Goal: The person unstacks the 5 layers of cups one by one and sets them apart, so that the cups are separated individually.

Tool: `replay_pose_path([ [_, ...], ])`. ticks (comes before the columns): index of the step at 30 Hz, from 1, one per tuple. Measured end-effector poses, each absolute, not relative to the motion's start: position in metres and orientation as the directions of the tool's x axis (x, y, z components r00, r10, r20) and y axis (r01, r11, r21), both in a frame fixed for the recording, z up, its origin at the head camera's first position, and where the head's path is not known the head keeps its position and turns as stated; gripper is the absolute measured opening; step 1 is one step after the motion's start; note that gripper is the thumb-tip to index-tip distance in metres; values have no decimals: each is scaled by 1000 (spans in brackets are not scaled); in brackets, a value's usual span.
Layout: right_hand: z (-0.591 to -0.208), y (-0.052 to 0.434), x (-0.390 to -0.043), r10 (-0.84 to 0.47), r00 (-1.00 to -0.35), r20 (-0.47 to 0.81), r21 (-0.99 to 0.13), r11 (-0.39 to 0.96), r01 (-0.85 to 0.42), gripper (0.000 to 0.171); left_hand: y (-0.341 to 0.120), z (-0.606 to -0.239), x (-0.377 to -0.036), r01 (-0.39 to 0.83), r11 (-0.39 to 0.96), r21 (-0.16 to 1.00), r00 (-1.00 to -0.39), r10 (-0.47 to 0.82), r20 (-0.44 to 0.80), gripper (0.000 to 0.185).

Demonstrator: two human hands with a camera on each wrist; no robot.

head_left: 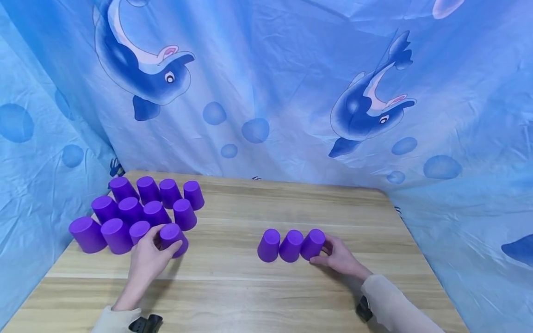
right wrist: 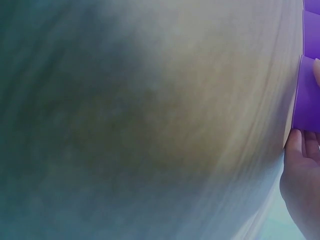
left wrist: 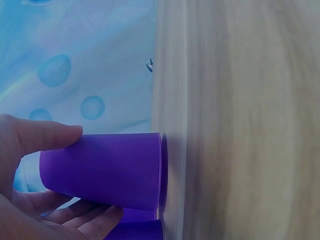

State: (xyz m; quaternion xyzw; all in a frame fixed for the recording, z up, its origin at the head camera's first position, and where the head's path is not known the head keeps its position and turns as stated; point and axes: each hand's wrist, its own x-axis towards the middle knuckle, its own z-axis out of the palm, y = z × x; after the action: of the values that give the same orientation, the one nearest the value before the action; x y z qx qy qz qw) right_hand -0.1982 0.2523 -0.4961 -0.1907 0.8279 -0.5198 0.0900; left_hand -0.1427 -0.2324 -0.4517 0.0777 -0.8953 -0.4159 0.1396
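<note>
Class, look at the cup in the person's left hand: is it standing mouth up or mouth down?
Mouth down: the cup shows its closed base on top, its rim on the table.

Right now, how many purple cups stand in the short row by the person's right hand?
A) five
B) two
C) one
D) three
D: the head view shows three upside-down purple cups side by side on the wooden table, with the right hand gripping the one at the row's right end, while the left hand holds a cup from the larger cluster.
</note>
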Motion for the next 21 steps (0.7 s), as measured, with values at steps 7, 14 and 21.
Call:
replay_pose_path([
  [7,-501,254,-198,-412,-910,45,-895,387,-220,59,-232,-453,-143,-32,659,751,-945,-265,192,64],
  [14,-500,254,-198,-405,-914,27,-897,393,-201,60,-230,-459,-145,-12,676,736,-924,-288,250,57],
  [21,-497,253,-197,-398,-917,24,-890,410,-202,60,-230,-459,-146,-30,669,743,-934,-283,217,58],
])
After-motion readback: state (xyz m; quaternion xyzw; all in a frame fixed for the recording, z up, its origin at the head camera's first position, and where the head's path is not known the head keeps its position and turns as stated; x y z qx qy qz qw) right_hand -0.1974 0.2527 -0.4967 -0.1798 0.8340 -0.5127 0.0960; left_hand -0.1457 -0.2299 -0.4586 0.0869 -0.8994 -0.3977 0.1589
